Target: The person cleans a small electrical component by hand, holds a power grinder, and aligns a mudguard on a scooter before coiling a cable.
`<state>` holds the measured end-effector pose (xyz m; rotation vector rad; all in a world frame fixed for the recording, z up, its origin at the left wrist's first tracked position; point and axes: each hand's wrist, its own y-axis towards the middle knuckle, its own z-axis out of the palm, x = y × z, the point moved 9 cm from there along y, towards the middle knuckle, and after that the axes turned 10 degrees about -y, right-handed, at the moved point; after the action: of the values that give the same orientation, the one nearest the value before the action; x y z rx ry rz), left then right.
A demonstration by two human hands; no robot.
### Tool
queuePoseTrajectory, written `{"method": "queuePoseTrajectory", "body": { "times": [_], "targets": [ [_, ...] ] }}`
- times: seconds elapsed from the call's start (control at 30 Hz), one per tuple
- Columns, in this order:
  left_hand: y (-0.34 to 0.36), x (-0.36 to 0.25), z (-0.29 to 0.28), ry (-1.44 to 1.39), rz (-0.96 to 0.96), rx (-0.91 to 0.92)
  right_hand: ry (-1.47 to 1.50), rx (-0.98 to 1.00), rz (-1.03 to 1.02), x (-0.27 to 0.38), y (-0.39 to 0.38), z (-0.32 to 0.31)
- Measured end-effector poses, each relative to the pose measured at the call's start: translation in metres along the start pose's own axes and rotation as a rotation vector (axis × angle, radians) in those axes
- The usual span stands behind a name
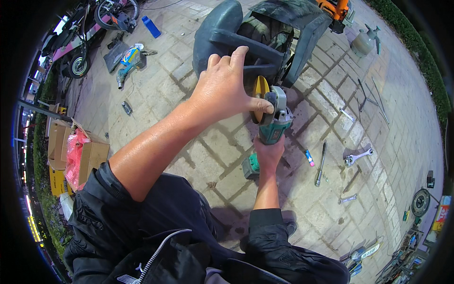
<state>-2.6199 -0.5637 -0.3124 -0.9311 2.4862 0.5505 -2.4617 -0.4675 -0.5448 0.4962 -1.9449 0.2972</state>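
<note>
Right hand [270,155] grips green grinder [275,131] — left hand [222,87] at its head [280,98]

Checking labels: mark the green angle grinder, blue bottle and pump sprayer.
Angle grinder [275,132]: head view, green housing.
Blue bottle [151,27]: head view, middle of its side.
Pump sprayer [363,45]: head view, pale tank.

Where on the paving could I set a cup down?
Bare paving lies between the black plastic shell and the small metal tool; more lies right of the large wrench. Crowded: around the grinder in the right hand, and the lower-right tool pile.
</note>
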Motion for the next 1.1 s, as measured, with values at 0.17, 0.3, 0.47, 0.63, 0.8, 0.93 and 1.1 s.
{"method": "queuePoseTrajectory", "body": {
  "times": [0.17, 0.3, 0.47, 0.63, 0.8, 0.93, 1.1],
  "targets": [
    [-0.0005, 0.0023, 0.0002, -0.012, -0.008, 0.016, -0.028, 0.002, -0.002, 0.0021, 0.0016, 0.0019],
    [-0.0011, 0.0024, 0.0002, -0.018, -0.005, 0.018, -0.033, 0.001, 0.002, 0.0017, 0.0015, 0.0020],
    [-0.0011, 0.0019, 0.0001, -0.028, -0.001, 0.013, -0.013, -0.002, 0.000, 0.0028, 0.0010, 0.0017],
    [-0.0010, 0.0014, -0.0008, -0.029, -0.008, 0.010, -0.025, 0.005, 0.014, 0.0021, 0.0009, 0.0023],
    [-0.0012, 0.0026, -0.0006, -0.040, -0.005, 0.010, -0.036, -0.012, -0.006, 0.0034, 0.0004, 0.0027],
    [-0.0006, 0.0022, -0.0005, -0.041, -0.017, 0.026, -0.028, -0.013, -0.019, 0.0065, 0.0009, 0.0011],
    [-0.0002, 0.0016, -0.0011, -0.049, -0.011, 0.021, -0.017, -0.015, -0.024, 0.0081, 0.0019, 0.0001]
  ]
}}
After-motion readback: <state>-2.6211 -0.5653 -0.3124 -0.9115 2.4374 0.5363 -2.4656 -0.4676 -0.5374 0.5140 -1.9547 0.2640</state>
